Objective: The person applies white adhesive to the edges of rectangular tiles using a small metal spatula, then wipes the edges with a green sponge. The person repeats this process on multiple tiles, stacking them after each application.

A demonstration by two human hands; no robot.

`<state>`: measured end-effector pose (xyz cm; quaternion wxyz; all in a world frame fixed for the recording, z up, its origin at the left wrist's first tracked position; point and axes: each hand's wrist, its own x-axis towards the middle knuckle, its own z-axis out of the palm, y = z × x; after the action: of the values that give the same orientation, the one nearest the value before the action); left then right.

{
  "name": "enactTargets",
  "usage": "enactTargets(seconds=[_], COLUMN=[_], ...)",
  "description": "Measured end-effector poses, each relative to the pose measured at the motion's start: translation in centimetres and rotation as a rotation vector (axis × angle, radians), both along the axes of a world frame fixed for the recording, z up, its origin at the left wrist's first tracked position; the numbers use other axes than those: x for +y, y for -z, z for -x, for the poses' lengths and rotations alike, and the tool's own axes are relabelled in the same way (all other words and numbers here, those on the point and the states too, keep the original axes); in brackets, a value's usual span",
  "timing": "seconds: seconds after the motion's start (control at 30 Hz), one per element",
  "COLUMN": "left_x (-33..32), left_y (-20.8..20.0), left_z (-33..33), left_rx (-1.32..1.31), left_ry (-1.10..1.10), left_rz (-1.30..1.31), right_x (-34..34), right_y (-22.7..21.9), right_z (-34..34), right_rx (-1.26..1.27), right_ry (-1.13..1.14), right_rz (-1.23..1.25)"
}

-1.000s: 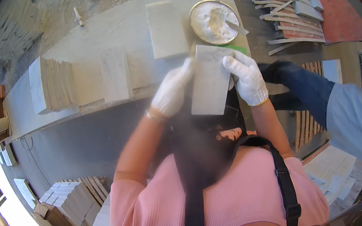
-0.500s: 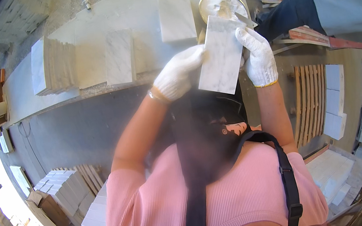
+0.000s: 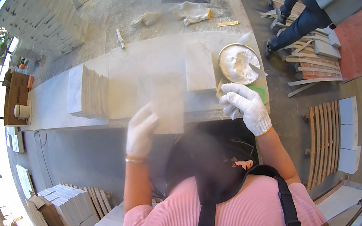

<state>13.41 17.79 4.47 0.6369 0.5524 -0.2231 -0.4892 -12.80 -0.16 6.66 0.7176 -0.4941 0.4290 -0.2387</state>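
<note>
Left hand (image 3: pixel 140 130) touching blurred tile (image 3: pixel 170 110), grip unclear; right hand (image 3: pixel 246 108) hanging empty, fingers parted; tile probably finishing; slab (image 3: pixel 198 67) at twelve o'clock likely waiting

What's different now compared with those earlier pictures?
The tile, earlier in both hands, has moved left over the bench edge with the left hand. The right hand has let go and stays near the tub. The tub and stack sit as before.
</note>
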Motion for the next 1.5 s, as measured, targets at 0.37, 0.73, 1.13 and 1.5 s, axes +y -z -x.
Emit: enactTargets(seconds=[0.37, 0.73, 1.13, 1.5], left_x=[-2.0, -8.2, -21.5, -23.0], left_y=[-0.3, -1.1, 1.1, 3.6], left_z=[-6.3, -3.1, -0.8, -4.2], left_rx=[-0.547, -1.235, -1.74, -1.561], left_ry=[0.07, 0.148, 0.609, -0.108], left_rz=[-0.399, -0.092, 0.287, 0.036], right_x=[-1.0, -2.6, -3.6, -3.6], right_y=[0.9, 2.1, 3.0, 2.7], right_z=[1.1, -0.2, 1.6, 0.7], right_rx=[0.082, 0.133, 0.268, 0.219], right_ry=[0.011, 0.016, -0.009, 0.028], right_rz=[0.068, 0.149, 0.231, 0.18])
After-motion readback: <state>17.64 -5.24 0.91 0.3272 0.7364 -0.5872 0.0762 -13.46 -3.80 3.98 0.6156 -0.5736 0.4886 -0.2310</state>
